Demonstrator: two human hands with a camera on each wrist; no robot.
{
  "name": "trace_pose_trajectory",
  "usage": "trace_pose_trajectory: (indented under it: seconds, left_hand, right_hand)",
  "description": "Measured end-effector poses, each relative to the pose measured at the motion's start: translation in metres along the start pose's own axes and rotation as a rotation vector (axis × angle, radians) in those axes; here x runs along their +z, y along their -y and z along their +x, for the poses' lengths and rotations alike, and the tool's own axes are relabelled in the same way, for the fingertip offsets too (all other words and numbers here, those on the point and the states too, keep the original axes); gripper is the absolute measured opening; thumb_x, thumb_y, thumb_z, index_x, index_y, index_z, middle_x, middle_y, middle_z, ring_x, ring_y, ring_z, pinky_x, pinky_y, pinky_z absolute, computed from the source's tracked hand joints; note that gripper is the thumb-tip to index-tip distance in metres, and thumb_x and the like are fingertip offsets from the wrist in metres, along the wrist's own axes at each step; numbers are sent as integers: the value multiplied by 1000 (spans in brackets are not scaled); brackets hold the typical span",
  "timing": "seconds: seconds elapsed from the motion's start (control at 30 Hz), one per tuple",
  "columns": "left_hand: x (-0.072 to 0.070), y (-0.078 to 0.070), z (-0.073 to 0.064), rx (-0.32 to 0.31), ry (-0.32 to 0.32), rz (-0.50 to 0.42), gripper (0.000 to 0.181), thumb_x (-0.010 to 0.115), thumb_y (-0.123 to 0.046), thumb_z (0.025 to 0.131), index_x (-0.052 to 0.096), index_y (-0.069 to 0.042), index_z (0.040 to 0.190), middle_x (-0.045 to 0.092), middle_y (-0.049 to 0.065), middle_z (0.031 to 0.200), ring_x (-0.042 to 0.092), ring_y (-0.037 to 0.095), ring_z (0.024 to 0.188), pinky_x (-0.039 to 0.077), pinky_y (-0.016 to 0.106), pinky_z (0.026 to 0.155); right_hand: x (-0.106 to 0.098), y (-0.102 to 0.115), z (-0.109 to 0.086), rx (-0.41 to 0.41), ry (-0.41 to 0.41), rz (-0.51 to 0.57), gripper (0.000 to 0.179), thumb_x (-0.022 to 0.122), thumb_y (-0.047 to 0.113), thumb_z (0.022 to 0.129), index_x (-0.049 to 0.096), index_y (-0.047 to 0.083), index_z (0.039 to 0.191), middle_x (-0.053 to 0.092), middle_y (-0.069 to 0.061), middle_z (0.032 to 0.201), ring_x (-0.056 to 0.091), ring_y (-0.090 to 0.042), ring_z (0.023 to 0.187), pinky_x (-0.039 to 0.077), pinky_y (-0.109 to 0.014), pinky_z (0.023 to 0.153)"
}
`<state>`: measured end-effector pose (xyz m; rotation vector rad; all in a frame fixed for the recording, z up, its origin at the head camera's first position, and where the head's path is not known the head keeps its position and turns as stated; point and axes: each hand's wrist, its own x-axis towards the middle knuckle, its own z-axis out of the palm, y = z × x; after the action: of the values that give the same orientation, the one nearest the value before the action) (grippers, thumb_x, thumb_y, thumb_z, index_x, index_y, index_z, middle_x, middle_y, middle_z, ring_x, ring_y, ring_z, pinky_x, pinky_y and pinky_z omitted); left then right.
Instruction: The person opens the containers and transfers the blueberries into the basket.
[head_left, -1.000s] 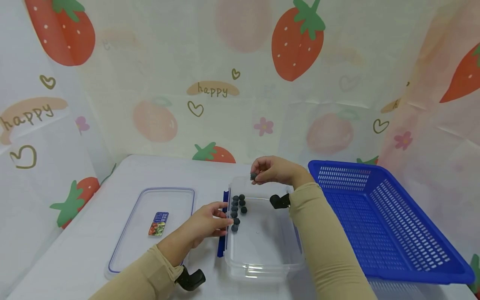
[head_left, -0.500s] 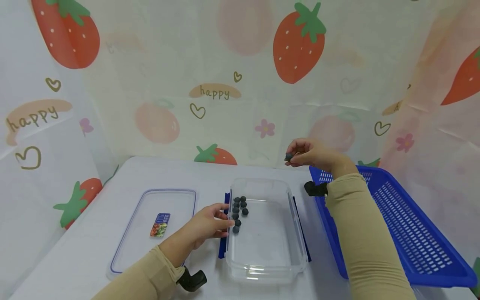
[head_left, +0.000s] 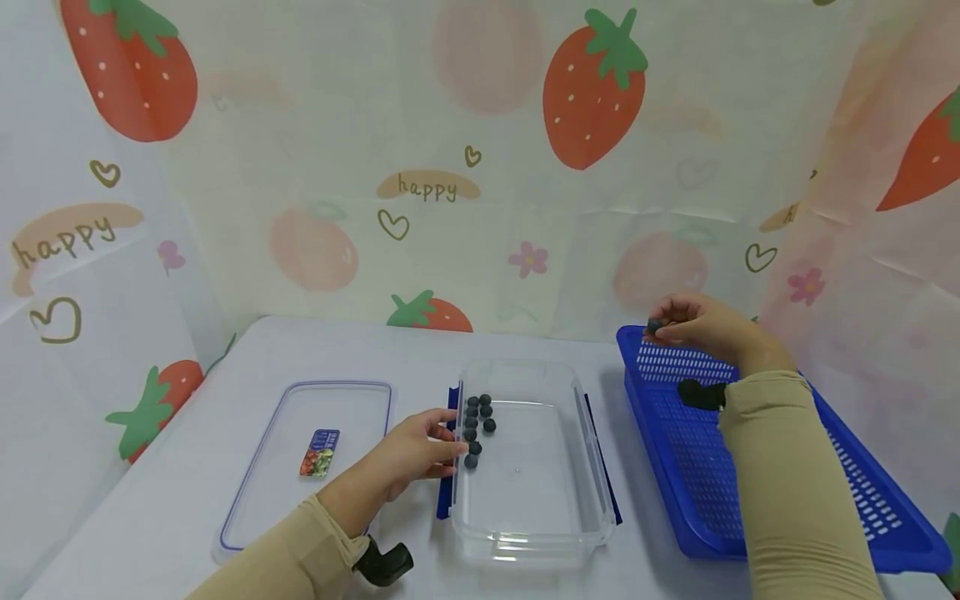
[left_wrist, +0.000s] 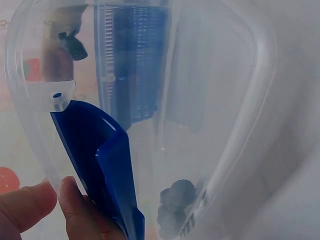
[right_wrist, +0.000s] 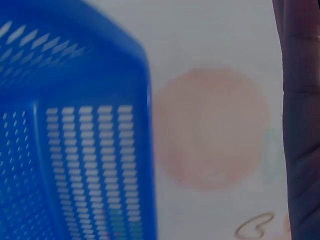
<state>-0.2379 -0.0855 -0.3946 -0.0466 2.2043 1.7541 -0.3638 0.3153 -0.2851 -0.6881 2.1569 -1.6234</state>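
Observation:
My right hand (head_left: 708,329) pinches a small dark blueberry (head_left: 654,326) between thumb and fingertips, above the far left corner of the blue plastic basket (head_left: 651,467). In the right wrist view only part of that hand shows at the right edge, and the berry is out of sight. My left hand (head_left: 408,450) grips the left rim of a clear plastic box (head_left: 525,537), thumb inside, fingers outside near its blue side clip (left_wrist: 112,160). Several blueberries (head_left: 471,423) lie inside the box along its left wall; the left wrist view shows some of them (left_wrist: 181,194) through the plastic.
A clear lid with a blue seal (head_left: 333,383) lies on the white table to the left, bearing a small printed label (head_left: 320,452). Another blue clip (head_left: 604,467) hangs on the box's right side. A strawberry-print sheet (head_left: 427,250) stands behind the table.
My right hand has carried the blueberry rightward from over the box's far end to above the basket. The left hand has stayed on the box's rim.

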Motion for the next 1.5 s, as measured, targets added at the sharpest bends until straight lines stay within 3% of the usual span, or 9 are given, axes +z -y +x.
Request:
trace_pose_trajectory:
  seconds: [0.13, 0.3, 0.5, 0.7, 0.9, 1.13, 1.5]
  left_hand:
    - [0, 1, 1, -3, 0, 3, 60, 68, -13, 82, 40, -10, 136, 48, 14, 109, 60, 20, 83, 55, 29, 71]
    - [0, 1, 0, 2, 3, 8, 61, 68, -13, 82, 40, -9, 136, 48, 14, 109, 60, 19, 81, 55, 29, 71]
    - [0, -1, 0, 3, 4, 12, 60, 68, -14, 82, 40, -9, 136, 48, 14, 109, 60, 19, 80, 55, 29, 71]
    - [1, -2, 0, 0, 5, 18, 60, 67, -13, 83, 41, -10, 136, 48, 14, 109, 60, 18, 79, 55, 29, 71]
    - [0, -2, 0, -4, 5, 17, 60, 67, -13, 83, 40, -10, 136, 48, 14, 111, 60, 19, 80, 55, 29, 71]
    - [0, -2, 0, -6, 5, 21, 63, 70, -17, 80, 41, -10, 136, 48, 14, 110, 60, 18, 79, 55, 29, 71]
    - [1, -6, -1, -18, 1, 27, 60, 67, -14, 83, 40, -10, 136, 48, 14, 110, 60, 18, 80, 55, 28, 71]
  right_hand:
    - [-9, -14, -14, 45, -22, 58, 12, 50, -7, 89, 50, -4, 101, 59, -8, 91, 63, -19, 94, 51, -29, 84]
    - [-16, -35, -22, 81, -25, 58, 11, 49, -8, 89, 49, -5, 100, 57, -7, 90, 63, -20, 97, 50, -30, 86]
    - [-18, -56, -21, 173, -55, -53, 14, 56, -4, 86, 50, -6, 99, 59, -7, 89, 61, -19, 93, 50, -33, 86]
    - [-17, -71, -20, 281, -35, -168, 14, 58, -5, 83, 51, -6, 95, 56, -6, 88, 57, -17, 84, 50, -36, 83]
    - [-17, -77, -20, 347, -30, -129, 12, 54, -9, 82, 51, -3, 92, 55, -7, 87, 59, -18, 88, 46, -42, 91]
    - [-17, -76, -24, 409, -37, -147, 10, 54, -8, 84, 52, -5, 94, 56, -8, 89, 61, -19, 90, 46, -43, 92]
    - [-21, -84, -29, 435, -96, -149, 22, 58, 0, 87, 52, -11, 105, 62, -9, 92, 62, -24, 93, 48, -41, 89]
